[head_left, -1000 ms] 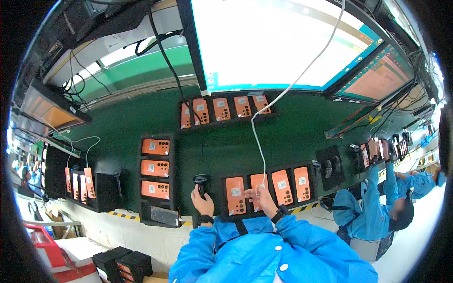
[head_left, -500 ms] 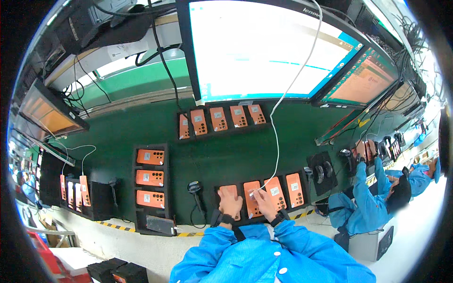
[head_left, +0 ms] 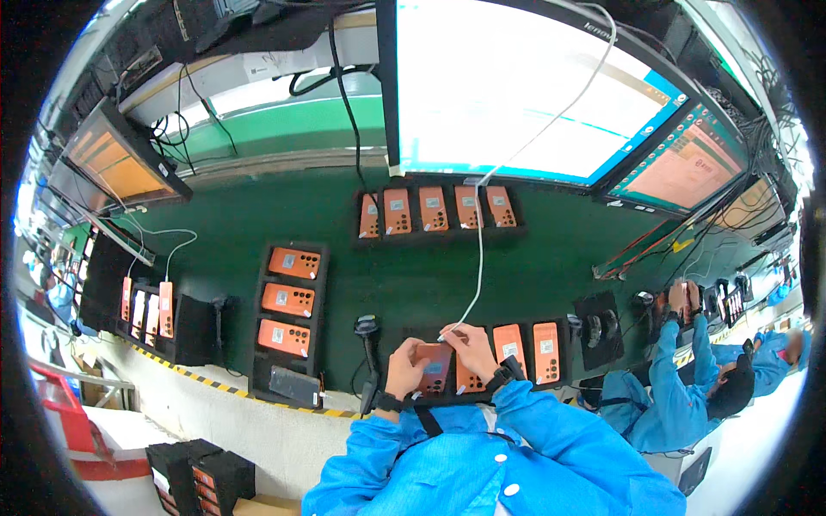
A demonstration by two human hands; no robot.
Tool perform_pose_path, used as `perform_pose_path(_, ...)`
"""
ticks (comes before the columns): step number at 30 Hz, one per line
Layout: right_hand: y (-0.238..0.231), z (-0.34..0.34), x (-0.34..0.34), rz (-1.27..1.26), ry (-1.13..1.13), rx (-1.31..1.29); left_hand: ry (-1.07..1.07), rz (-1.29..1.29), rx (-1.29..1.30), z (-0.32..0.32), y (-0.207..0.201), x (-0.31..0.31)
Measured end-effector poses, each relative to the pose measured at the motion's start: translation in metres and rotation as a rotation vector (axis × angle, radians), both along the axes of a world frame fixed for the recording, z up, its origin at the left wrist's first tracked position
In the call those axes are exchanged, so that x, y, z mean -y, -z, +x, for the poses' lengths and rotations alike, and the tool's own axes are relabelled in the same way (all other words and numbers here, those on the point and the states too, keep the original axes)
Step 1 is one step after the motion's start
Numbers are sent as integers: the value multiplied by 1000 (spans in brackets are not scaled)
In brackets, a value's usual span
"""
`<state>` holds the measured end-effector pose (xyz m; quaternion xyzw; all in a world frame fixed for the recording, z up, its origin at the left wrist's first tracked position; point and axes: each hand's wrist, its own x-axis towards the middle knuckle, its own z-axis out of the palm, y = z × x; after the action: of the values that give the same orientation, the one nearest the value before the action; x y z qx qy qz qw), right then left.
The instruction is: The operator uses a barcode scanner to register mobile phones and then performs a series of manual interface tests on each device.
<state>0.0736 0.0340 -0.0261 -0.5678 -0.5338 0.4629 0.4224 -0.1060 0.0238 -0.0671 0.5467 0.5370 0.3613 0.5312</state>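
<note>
My left hand is closed on the side of a phone whose reddish surface catches a glare. The phone is at the left end of a black foam tray in front of me. My right hand pinches the end of a white cable at the phone's upper edge. Whether the plug sits in the phone's port I cannot tell. An orange phone lies in the tray, partly under my right hand. To its right rest two more orange phones, a nearer one and a farther one.
A handheld scanner stands left of my hands. Orange phones fill a black tray at the left and another under the large monitor. The white cable hangs across the monitor. At the right a co-worker in blue sits at the bench.
My left hand has gone from lying flat on the leftmost phone to gripping its side. My right hand has moved left with the cable to that phone's upper edge. The view has shifted.
</note>
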Motion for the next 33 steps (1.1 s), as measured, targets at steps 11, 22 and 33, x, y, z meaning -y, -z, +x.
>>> perform_pose_path(11,-32,-7,16,-30,-238,98,25,38,-21,-5,-30,29)
perform_pose_path(22,-21,-17,28,179,-218,274,54,40,5,-14,-29,29)
perform_pose_path(33,26,153,94,-39,567,211,-356,382,-177,42,-25,-35)
